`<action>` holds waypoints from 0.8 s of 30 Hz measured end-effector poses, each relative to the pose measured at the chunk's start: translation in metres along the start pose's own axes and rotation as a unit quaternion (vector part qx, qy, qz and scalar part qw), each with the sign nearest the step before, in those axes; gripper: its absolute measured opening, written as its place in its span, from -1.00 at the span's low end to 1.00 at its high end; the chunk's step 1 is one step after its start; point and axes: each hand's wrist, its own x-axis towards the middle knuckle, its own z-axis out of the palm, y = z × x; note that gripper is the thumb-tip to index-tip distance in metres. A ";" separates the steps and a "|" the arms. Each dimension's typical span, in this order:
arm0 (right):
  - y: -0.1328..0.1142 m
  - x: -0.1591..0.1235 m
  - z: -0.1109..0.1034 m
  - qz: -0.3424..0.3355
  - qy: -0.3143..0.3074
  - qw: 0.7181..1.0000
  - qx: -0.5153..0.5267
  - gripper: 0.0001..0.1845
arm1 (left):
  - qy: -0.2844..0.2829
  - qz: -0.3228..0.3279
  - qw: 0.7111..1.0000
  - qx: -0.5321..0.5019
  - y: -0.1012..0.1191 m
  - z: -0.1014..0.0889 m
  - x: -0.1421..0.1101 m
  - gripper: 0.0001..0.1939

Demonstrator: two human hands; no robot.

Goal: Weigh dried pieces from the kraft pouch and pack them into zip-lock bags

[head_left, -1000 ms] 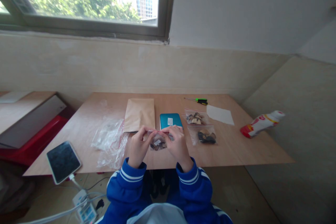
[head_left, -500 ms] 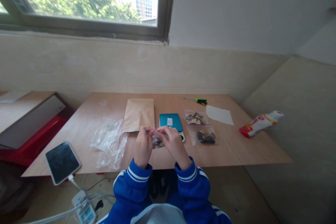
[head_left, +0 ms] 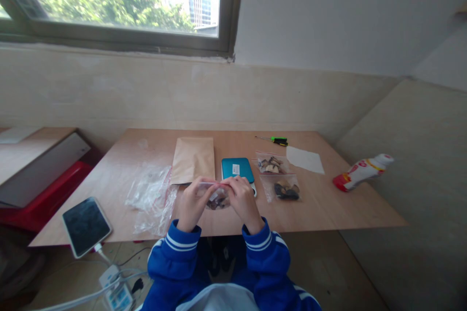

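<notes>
- Two hands on one small zip bag (head_left: 218,199) of dark chunks: my left hand (head_left: 191,205) and right hand (head_left: 243,202) both pinching its top edge, over the table (head_left: 321,209)
- teal case (head_left: 237,169) just behind my right hand
- kraft envelope (head_left: 192,160) behind my left
- two more filled zip bags (head_left: 273,164) off to the right

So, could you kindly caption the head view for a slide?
Left hand and right hand pinch the top of a zip bag of dark pieces over a plywood table.

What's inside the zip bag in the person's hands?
Dark and tan pieces show through the clear zip bag, pinched by the left hand and right hand; the hands hide the rest.
</notes>
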 end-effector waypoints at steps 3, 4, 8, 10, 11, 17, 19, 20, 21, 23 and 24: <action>0.005 -0.001 0.001 0.001 -0.045 0.999 0.028 -0.87 | 0.023 -0.009 1.000 0.001 -0.002 -0.003 0.000 -0.80; 0.007 -0.001 0.002 0.007 -0.055 0.998 0.028 -0.87 | 0.030 -0.010 1.000 0.002 -0.001 -0.004 -0.001 -0.80; 0.013 -0.003 0.005 0.018 -0.058 0.998 0.007 -0.78 | 0.048 -0.007 0.999 0.003 0.000 -0.007 0.000 -0.81; 0.012 -0.004 0.006 0.019 -0.051 0.998 -0.001 -0.75 | 0.052 0.000 0.999 0.001 0.001 -0.007 0.000 -0.81; 0.012 -0.004 0.007 0.020 -0.049 0.999 -0.004 -0.75 | 0.055 0.003 0.998 -0.002 0.002 -0.007 0.000 -0.82; 0.014 -0.005 0.001 0.026 -0.052 0.998 0.034 -0.82 | 0.072 -0.022 0.997 -0.024 0.001 -0.010 -0.002 -0.79; 0.018 -0.006 -0.002 0.028 -0.059 0.997 0.039 -0.79 | 0.083 -0.019 0.996 -0.020 -0.001 -0.012 -0.002 -0.78; 0.019 -0.006 -0.003 0.029 -0.059 0.997 0.036 -0.77 | 0.086 -0.015 0.996 -0.017 -0.002 -0.013 -0.003 -0.78; 0.020 -0.007 -0.004 0.031 -0.055 0.998 0.031 -0.75 | 0.085 -0.013 0.996 -0.017 -0.003 -0.014 -0.003 -0.78; 0.021 -0.008 -0.004 0.036 -0.045 0.998 0.024 -0.75 | 0.086 -0.016 0.996 -0.021 -0.004 -0.015 -0.004 -0.77; 0.021 -0.009 -0.005 0.039 -0.042 0.998 0.023 -0.77 | 0.091 -0.019 0.995 -0.026 -0.005 -0.015 -0.004 -0.76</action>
